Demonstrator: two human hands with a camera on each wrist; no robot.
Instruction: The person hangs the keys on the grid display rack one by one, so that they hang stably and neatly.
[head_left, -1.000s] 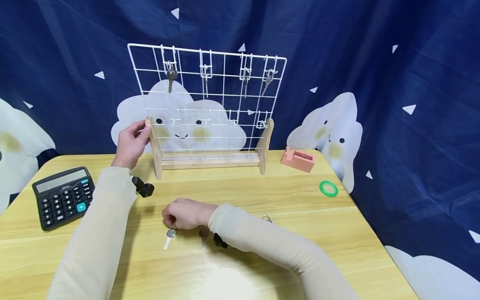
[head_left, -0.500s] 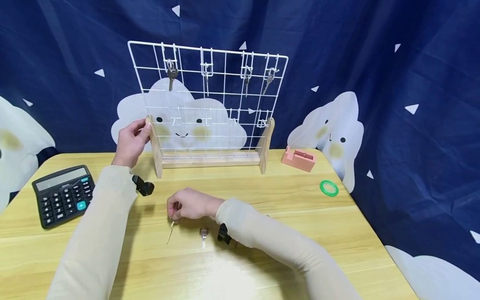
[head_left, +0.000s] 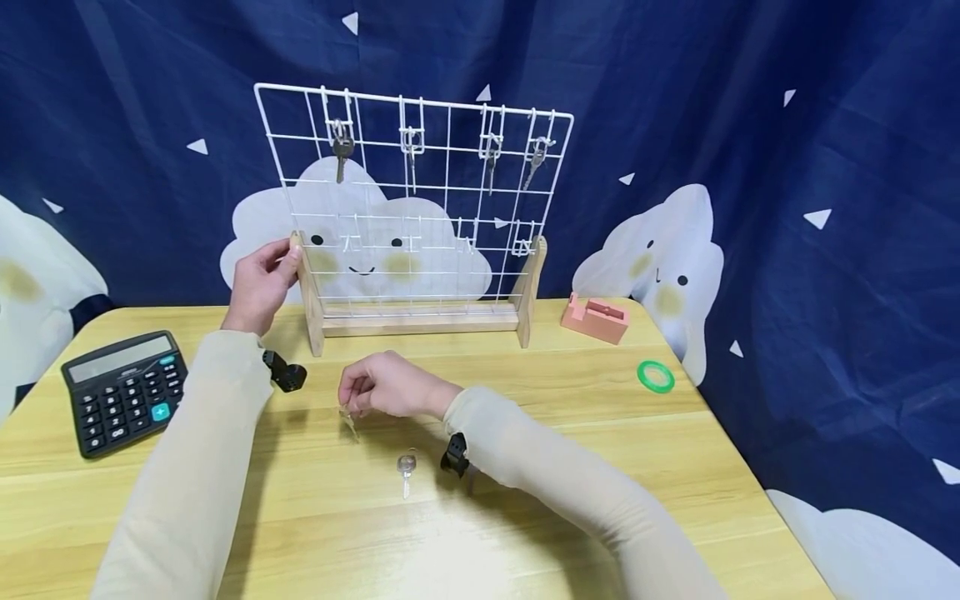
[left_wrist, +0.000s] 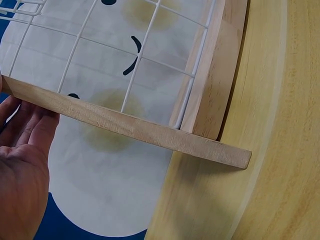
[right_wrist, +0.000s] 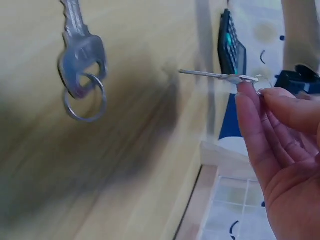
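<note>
My left hand [head_left: 261, 287] pinches the left wooden upright [left_wrist: 125, 121] of a white wire grid rack [head_left: 447, 147], with the fingers partly hidden behind the wood in the left wrist view. Between thumb and fingertips, my right hand [head_left: 393, 385] pinches the ring of a metal key [right_wrist: 215, 75], which hangs above the table in front of the rack. Another key [head_left: 407, 475] with a ring lies on the wood below this hand. Several keys, among them a dark one [head_left: 342, 150], hang from hooks along the grid's upper row; the lower hooks [head_left: 522, 247] are bare.
A black calculator [head_left: 126, 392] lies on the table [head_left: 300, 533] beside my left forearm. At the right stand a pink tape dispenser [head_left: 596, 321] and a green tape roll [head_left: 656, 377]. A dark blue curtain [head_left: 675, 92] hangs behind the rack.
My right hand has risen from the table with the key and shifted slightly right, toward the rack. The lying key shows more plainly. My left hand stays on the upright.
</note>
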